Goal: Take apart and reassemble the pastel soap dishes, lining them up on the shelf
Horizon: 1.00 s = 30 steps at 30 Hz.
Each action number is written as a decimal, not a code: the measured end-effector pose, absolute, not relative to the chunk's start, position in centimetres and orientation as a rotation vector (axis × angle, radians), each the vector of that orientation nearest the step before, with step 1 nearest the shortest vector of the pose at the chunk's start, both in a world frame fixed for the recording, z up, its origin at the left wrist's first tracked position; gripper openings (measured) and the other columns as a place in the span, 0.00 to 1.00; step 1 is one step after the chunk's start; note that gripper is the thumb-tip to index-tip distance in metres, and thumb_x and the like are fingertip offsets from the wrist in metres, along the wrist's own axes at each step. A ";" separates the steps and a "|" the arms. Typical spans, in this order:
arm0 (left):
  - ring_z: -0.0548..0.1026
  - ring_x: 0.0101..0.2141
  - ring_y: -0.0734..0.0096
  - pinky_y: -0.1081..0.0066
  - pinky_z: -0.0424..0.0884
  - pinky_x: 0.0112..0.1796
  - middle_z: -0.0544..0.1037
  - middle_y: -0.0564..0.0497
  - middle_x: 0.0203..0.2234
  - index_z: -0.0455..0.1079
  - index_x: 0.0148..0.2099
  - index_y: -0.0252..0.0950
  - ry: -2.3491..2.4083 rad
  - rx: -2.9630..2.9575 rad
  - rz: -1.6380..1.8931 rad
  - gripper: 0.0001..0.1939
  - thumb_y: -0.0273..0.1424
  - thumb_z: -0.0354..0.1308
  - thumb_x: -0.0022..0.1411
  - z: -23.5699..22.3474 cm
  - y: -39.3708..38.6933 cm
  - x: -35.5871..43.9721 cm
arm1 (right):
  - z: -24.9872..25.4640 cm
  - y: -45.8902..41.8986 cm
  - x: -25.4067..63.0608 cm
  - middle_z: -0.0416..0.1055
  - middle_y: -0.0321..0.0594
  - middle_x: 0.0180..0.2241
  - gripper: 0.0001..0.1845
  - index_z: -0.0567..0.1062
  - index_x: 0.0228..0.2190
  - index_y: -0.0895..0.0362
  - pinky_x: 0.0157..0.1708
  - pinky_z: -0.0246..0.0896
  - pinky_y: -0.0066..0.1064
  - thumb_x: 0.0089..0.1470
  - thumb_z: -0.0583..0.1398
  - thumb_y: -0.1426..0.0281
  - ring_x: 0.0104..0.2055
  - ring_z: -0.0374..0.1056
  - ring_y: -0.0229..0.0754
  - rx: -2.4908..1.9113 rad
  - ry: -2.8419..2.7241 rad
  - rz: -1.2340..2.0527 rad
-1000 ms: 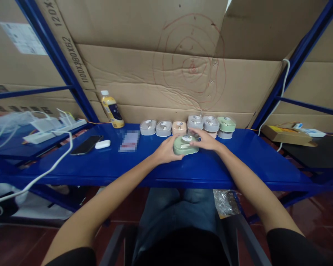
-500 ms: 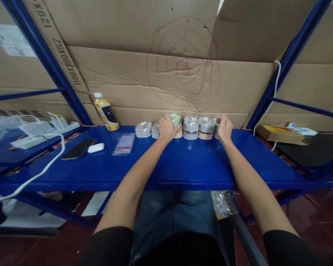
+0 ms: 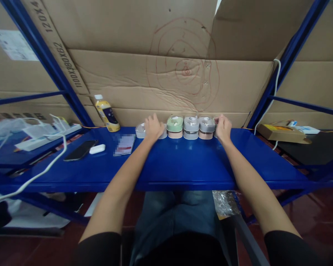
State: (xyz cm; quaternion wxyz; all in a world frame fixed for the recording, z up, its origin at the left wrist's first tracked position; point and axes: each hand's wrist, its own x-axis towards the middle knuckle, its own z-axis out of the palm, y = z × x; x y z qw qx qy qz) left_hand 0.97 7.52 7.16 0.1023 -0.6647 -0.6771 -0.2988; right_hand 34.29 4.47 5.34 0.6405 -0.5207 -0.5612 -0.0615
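Observation:
A row of small rounded containers with clear lids stands along the back of the blue table, several stacked in twos. My left hand [image 3: 153,128] is over the left part of the row, fingers apart, hiding part of a grey container [image 3: 140,131] and another grey container [image 3: 163,132]. To its right, a green container [image 3: 174,123] rests on a peach one [image 3: 175,135]. Beside it are two grey containers stacked [image 3: 191,125], then a dark grey one [image 3: 207,125] on peach. At the row's right end my right hand [image 3: 223,127] is curled round a container, mostly hidden by the fingers.
A yellow drink bottle [image 3: 107,113] stands at the back left. Nearer lie a black phone [image 3: 80,150], a white earbud case [image 3: 97,149] and a phone with a blurred screen [image 3: 124,144]. A white power strip [image 3: 50,136] is far left; an open cardboard box [image 3: 283,133] is right.
My left hand has let go of the green container, now sitting on the peach one, and has moved left over the grey containers. My right hand stays at the row's right end.

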 end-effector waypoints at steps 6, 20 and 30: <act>0.60 0.65 0.28 0.41 0.61 0.60 0.60 0.32 0.69 0.64 0.68 0.37 -2.217 -1.971 -0.370 0.36 0.42 0.59 0.60 5.7 8.5 -4.4 | 5.2 4.4 34.0 0.77 0.45 0.33 0.32 0.75 0.30 0.52 0.48 0.67 0.46 0.69 0.43 0.49 0.41 0.73 0.50 -1.191 -1.300 -0.130; 0.64 0.60 0.10 0.26 0.62 0.50 0.65 0.16 0.62 0.62 0.65 0.27 -2.024 -1.827 -0.289 0.33 0.43 0.59 0.65 2.9 -4.8 0.2 | 6.4 2.2 32.1 0.77 0.46 0.32 0.29 0.74 0.27 0.52 0.44 0.68 0.45 0.67 0.48 0.48 0.39 0.73 0.52 -1.243 -1.411 -0.061; 0.69 0.58 0.34 0.39 0.67 0.56 0.71 0.33 0.58 0.69 0.56 0.39 -1.282 -2.679 -0.643 0.21 0.36 0.64 0.62 3.9 -7.4 2.3 | 4.8 -1.6 25.3 0.67 0.50 0.64 0.56 0.69 0.63 0.51 0.65 0.60 0.54 0.37 0.75 0.43 0.67 0.63 0.62 -0.770 -2.456 0.394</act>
